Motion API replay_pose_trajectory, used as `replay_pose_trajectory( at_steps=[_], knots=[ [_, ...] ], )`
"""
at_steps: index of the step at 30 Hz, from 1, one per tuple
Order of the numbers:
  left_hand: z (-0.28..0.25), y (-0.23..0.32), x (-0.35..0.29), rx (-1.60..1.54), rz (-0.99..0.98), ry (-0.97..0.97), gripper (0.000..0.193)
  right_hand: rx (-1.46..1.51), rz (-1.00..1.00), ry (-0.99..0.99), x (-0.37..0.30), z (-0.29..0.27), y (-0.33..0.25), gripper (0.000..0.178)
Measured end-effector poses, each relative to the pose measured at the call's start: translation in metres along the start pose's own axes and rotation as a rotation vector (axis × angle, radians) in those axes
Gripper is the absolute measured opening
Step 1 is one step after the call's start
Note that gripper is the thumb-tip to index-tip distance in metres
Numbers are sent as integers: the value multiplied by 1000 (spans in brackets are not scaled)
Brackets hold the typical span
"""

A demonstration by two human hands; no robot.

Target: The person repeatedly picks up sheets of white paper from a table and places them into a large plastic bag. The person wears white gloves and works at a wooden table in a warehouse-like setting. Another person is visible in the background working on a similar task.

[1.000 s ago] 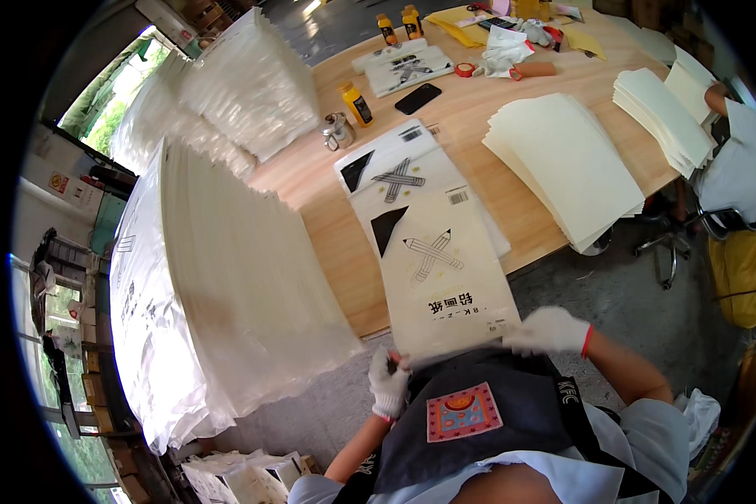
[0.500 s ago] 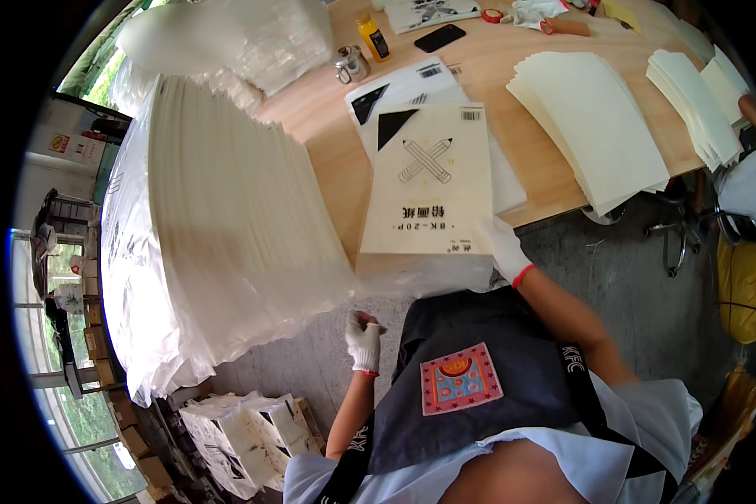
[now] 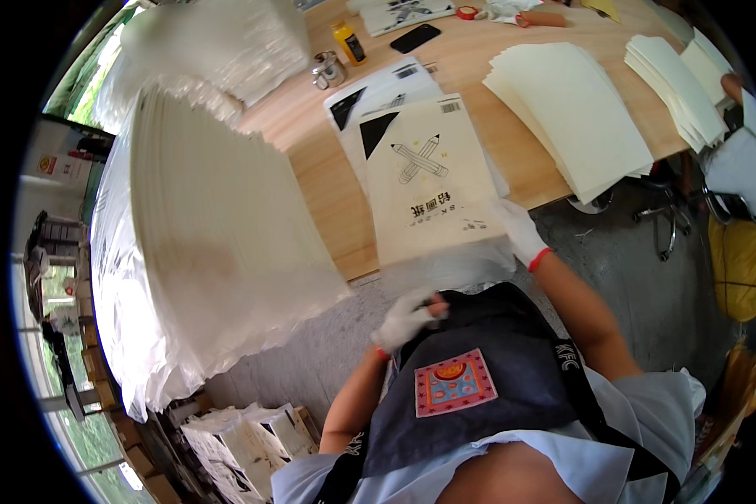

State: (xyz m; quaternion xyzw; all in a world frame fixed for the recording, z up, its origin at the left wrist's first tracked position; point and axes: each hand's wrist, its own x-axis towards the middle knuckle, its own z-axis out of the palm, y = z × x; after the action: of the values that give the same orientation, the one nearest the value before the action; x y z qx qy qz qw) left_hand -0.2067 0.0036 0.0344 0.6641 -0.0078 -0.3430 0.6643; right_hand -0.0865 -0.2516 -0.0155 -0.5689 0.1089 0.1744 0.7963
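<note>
A pack of drawing paper [image 3: 420, 181] in a clear plastic bag lies at the table's near edge, its cover showing two crossed pencils and a black corner. The bag's clear end [image 3: 449, 267] hangs past the near end of the paper. My right hand [image 3: 525, 235], in a white glove with a red cuff, grips the pack's near right corner; its fingertips are partly hidden. Below the bag's end, in front of my apron, is my gloved left hand [image 3: 407, 321], apart from the pack. Motion smears its fingers. Under the pack lies another bagged pack [image 3: 353, 102].
A tall stack of cream paper sheets [image 3: 214, 185] in plastic stands left. Fanned sheets [image 3: 567, 113] lie right, with more sheets [image 3: 672, 88] beside a person's arm [image 3: 731, 88]. A metal cup [image 3: 328, 70], yellow bottle [image 3: 349, 42] and black phone [image 3: 416, 38] stand or lie farther back.
My left hand has moved right and up, from beside the apron to below the bag's end. The pack has tilted slightly, still in my right hand. The whole view has shifted a little.
</note>
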Motion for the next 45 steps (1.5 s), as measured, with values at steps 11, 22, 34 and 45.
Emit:
replay_pose_trajectory(
  at_steps=[11, 22, 34, 45],
  knots=[
    [-36, -51, 38, 70, 122, 734, 34, -450, 368, -78, -57, -76, -4, 31],
    [22, 237, -137, 1245, 889, 637, 25, 321, 194, -620, -16, 106, -50, 51],
    [-159, 227, -325, 552, 911, 1787, 11, -577, -634, -861, -35, 376, -243, 43],
    [-193, 186, -280, 215, 1003, 1571, 48, -620, -1491, -548, -61, 376, -213, 27]
  ],
)
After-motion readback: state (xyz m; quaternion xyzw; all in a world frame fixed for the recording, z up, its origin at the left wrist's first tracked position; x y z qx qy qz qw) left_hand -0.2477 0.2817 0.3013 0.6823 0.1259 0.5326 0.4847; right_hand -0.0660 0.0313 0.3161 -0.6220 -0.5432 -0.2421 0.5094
